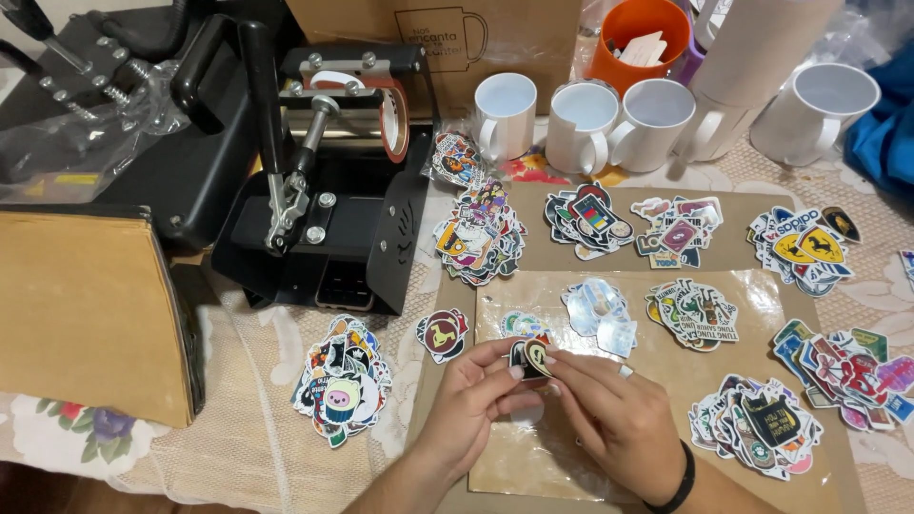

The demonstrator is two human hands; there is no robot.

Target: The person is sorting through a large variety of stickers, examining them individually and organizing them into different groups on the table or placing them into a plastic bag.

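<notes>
Both hands are meeting over the middle of the desk [238,447], pinching a small bunch of stickers [531,357] between them. The left hand [471,405] is curling nearly closed, thumb and forefinger gripping the bunch from the left; the right hand [614,414], wearing a dark wristband [678,481], is pressing its fingertips [562,366] onto the front sticker from the right, its other fingers lying loosely bent.

The stickers are looking like thin die-cut pieces, so they are probably weighing next to nothing, bending easily and sliding over one another on their glossy faces. Holding them by the edges with the fingertips seems the safest grip, since a hard squeeze in the middle could crease them. The front one is showing a pale, rounded shape with a dark rim; a darker one is peeking out behind it.

The bunch is hovering just above a shiny clear sheet [666,381] lying on brown paper. Heaps of colourful stickers are lying all round: one pile [343,381] to the left, a silvery pile [600,314] just beyond the hands. Farther back, white mugs [581,124] are standing in a row beside a black mug press [328,171]
</notes>
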